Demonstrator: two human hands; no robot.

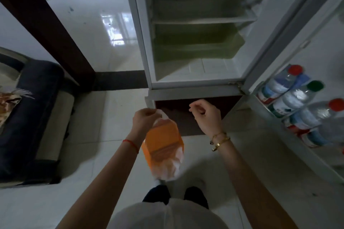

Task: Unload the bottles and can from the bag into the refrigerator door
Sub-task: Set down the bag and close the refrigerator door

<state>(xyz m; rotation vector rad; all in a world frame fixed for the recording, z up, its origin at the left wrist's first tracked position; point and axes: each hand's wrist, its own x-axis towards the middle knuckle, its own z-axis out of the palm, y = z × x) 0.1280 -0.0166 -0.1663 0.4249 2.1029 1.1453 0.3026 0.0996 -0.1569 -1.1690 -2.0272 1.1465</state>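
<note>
An orange and clear plastic bag [162, 144] hangs in front of me over the floor. My left hand [144, 120] pinches its white handle at the top. A little to the right, my right hand [205, 113] hovers with fingers loosely curled and nothing in it, apart from the bag. I cannot tell what the bag holds. The refrigerator door [290, 46] stands open at the right. Its lower rack [275, 115] holds several water bottles: one with a red cap [295, 69], one with a green cap [314, 85], another red-capped one [336, 105].
The refrigerator body [197, 29] is open ahead, with bare shelves and a greenish drawer. A dark cabinet base [188, 115] sits under it. A dark wooden post [46, 24] runs at the left, a dark sofa [31, 117] at the far left. The floor is glossy white tile.
</note>
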